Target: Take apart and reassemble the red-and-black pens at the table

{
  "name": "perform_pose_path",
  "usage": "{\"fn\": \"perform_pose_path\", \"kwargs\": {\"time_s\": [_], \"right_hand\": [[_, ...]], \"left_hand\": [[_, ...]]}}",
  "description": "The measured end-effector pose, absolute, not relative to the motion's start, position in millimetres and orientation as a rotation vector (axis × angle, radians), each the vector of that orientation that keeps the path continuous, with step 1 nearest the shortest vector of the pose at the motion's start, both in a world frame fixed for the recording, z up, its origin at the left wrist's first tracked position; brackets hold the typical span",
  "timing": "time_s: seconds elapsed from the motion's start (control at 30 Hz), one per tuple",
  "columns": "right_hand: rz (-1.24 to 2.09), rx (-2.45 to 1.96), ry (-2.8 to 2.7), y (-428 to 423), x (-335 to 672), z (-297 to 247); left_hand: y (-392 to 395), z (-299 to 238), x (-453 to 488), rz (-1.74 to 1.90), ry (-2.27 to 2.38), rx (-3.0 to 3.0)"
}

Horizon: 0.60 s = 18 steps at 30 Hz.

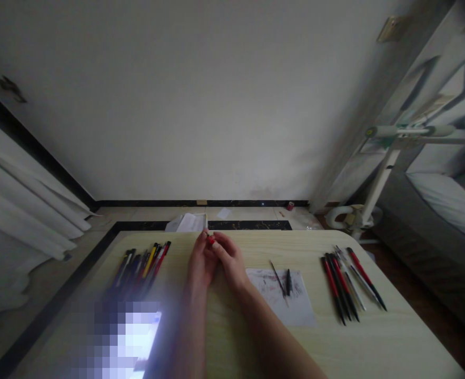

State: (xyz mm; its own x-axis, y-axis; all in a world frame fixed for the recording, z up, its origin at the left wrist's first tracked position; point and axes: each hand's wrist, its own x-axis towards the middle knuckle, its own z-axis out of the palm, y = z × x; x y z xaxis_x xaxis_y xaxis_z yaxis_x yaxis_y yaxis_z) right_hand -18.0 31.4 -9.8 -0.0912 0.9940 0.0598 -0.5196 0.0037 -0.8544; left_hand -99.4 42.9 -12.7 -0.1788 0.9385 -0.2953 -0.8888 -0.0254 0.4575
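Observation:
Both hands meet near the far middle of a pale wooden table [374, 342]. My left hand [200, 263] and my right hand [228, 260] are closed in a pinch together on a small red pen part [210, 240] held between the fingertips. To the left lies a bundle of several pens [141, 266] in black, red and yellow. At the right lies a row of several red and black pens [348, 281]. A white sheet of paper [291, 300] with scribbles lies beside my right forearm, with a thin refill [277, 278] and a small black pen piece [288, 281] on it.
A glowing, blurred-out screen [133, 337] sits at the table's near left. Beyond the table is a white wall, papers [188, 222] on the floor and a small red object [290, 206]. A curtain hangs at the left; a white stand [378, 184] and a bed are at the right.

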Motion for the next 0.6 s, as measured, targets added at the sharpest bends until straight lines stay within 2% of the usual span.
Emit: {"fn": "perform_pose_path", "kwargs": {"time_s": [0.13, 0.27, 0.4, 0.6], "right_hand": [[1.529, -0.714, -0.674, 37.9, -19.3, -19.3], [1.572, -0.685, -0.616, 40.3, -18.3, -19.9], [1.502, -0.713, -0.767, 37.3, -18.1, -17.7], [1.481, -0.772, -0.728, 38.0, -18.0, -17.2]], "left_hand": [[43.4, -11.9, -102.4, 1.872, 0.637, 0.269], [42.8, -10.5, -99.9, 1.972, 0.908, 0.402], [39.0, -5.3, -91.7, 1.962, 1.239, 0.639], [34.4, -1.0, -85.1, 1.88, 1.204, 0.709]]}}
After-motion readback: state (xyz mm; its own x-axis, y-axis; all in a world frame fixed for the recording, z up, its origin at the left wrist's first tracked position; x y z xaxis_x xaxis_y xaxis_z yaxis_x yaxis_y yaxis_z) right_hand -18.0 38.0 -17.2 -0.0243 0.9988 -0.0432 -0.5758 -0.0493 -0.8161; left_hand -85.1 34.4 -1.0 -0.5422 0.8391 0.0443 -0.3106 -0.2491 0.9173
